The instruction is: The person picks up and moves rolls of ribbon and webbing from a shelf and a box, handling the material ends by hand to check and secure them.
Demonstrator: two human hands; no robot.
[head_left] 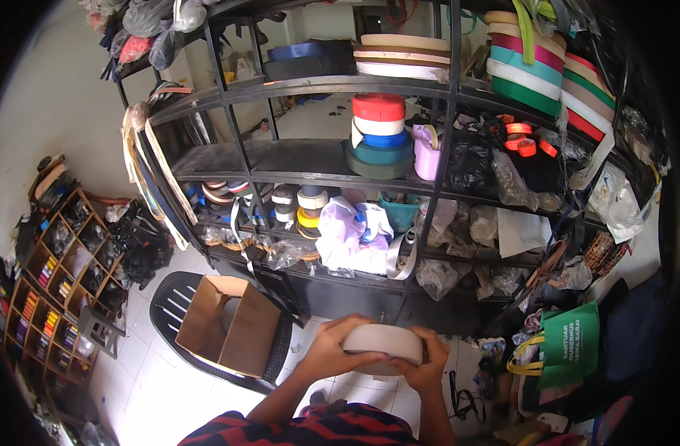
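A thick grey-beige roll of webbing or strap (386, 340) is held up in front of my body, above the tiled floor. My left hand (329, 349) wraps round its left side, with the thumb along the lower edge. On the opposite side my right hand (428, 362) is closed on the same roll, thumb underneath. Something pale shows just below the roll between my thumbs; I cannot make out whether it belongs to it. To the left of my left hand a brown cardboard box (254, 332) with a divider rests on a black plastic chair (162, 303).
A black metal shelf rack (295, 157) stands ahead, holding stacked strap rolls (379, 152), plastic bags and orange rolls (520, 141). A wooden pigeonhole rack (54, 282) with coloured spools is at left. A green bag (570, 346) stands at right, with black straps (462, 401) on the floor.
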